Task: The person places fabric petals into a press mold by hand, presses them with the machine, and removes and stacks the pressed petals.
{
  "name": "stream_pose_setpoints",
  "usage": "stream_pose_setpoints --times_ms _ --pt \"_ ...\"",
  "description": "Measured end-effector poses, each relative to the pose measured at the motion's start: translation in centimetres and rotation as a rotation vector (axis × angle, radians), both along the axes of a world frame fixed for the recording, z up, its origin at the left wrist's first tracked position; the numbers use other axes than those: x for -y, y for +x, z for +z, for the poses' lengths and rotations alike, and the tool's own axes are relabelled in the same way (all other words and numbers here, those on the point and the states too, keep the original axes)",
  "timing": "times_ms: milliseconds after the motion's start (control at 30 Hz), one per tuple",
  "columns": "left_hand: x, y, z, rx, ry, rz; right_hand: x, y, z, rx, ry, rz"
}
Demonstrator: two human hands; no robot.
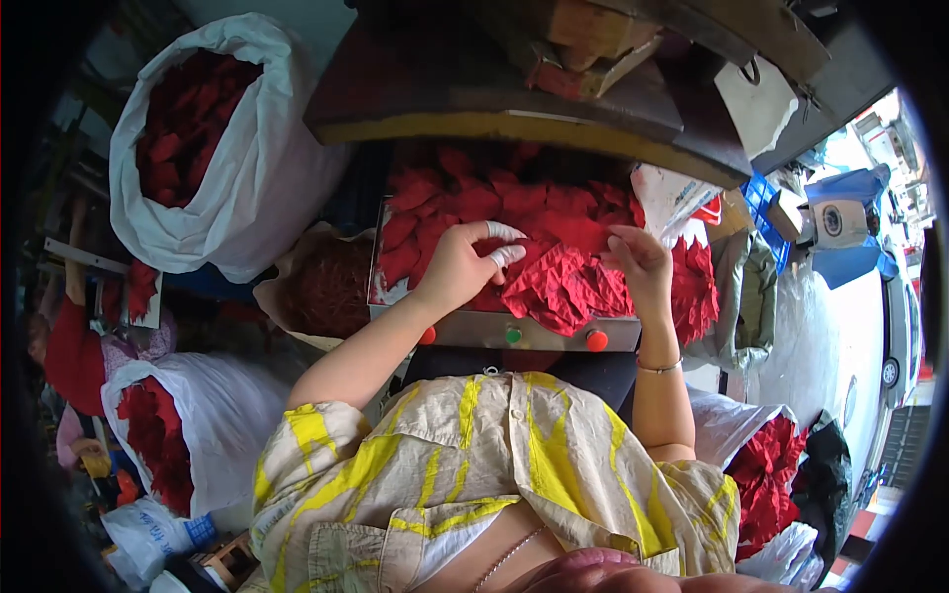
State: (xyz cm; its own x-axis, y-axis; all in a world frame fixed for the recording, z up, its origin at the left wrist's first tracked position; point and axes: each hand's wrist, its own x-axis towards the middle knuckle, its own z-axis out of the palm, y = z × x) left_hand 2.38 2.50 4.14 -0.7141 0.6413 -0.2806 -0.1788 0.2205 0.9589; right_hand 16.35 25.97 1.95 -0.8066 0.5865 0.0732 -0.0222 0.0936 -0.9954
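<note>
My left hand (465, 265), with white tape round its thumb and a finger, is curled at the left edge of a thin red fabric petal (568, 237). The petal's right edge sits pinched between the fingertips of my right hand (643, 265). Just below it, a gathered bunch of crinkled red petals (563, 289) lies over the front edge of a metal machine box (465, 328). Many loose red petals (445, 203) are heaped behind my hands. The box front carries a green button (513, 334) and a red button (596, 341).
White sacks of red petals stand at the upper left (267, 148), lower left (232, 420) and lower right (722, 420). A dark overhang (534, 114) juts out above the heap. Another person's red sleeve (71, 356) shows at far left.
</note>
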Motion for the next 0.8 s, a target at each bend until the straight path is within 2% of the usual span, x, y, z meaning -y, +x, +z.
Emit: stream_pose_setpoints --times_ms 67,200,333,400,567,600,667,800 --pt "0.4 0.0 1.2 -0.466 0.157 -0.106 0.2 0.2 0.4 0.013 0.026 0.015" --pt "0.8 -0.3 7.3 -0.729 0.163 -0.133 1.0 0.1 1.7 -0.026 0.023 0.026" --pt "-1.4 -3.5 10.7 -1.273 0.292 0.023 1.8 -0.2 2.6 -0.027 0.026 0.027" --pt "-3.3 -5.7 10.8 -1.387 0.293 0.201 1.9 -0.4 2.6 -0.033 0.019 0.024" --pt "-8.2 -10.6 7.4 -1.346 0.214 0.43 2.1 -1.0 2.1 -0.06 -0.015 -0.015" --pt "-8.4 -10.7 6.9 -1.342 0.212 0.427 2.1 -1.0 1.9 -0.067 -0.011 -0.014" --pt "-8.7 -11.1 5.8 -1.359 0.002 0.386 2.0 -0.9 1.4 -0.072 -0.006 -0.016" --pt "-7.7 -10.3 3.5 -1.331 -0.068 0.317 1.5 -0.2 0.9 -0.041 -0.003 0.0"
